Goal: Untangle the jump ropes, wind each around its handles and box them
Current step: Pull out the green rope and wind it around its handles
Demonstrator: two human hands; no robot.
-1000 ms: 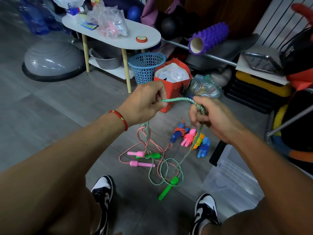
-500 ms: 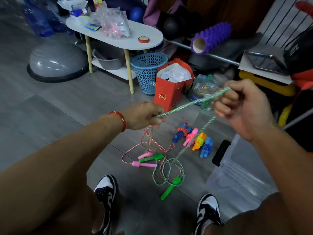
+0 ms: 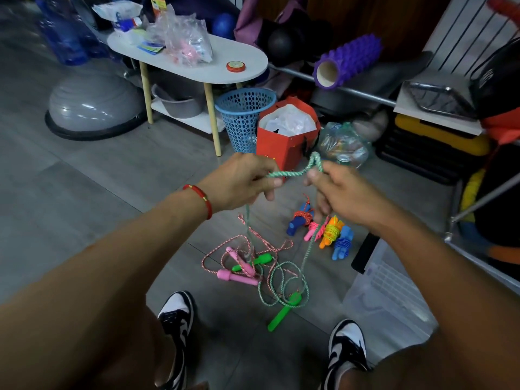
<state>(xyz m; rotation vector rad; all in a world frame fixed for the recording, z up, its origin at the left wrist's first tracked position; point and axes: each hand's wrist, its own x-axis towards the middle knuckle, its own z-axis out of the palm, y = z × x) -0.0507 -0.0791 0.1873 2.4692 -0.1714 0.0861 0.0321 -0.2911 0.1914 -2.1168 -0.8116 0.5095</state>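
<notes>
Grey floor tiles (image 3: 84, 178), gym clutter along the wall, and the tangle right between the shoes. Left hand (image 3: 239, 181) and right hand (image 3: 343, 192) have closed in on each other — half a second ago the right was pulled high and wide with the green rope (image 3: 289, 173) taut between them; now the span is short and slack, humping into a small loop at the right fingertips (image 3: 312, 175). Looks like a regrip, feeding along to the next stretch, so the untangling is moving on but far from done. Both hands pinch that green rope, fingers curled on it, nothing else held. From each hand a strand drops to the floor: the left one into the knot with the pink rope (image 3: 244, 257), the right one down to coils around the near green handle (image 3: 284, 312). Four wound ropes (image 3: 320, 230) lie near — not yet in the clear box (image 3: 394, 299) at right, by the right shoe.
</notes>
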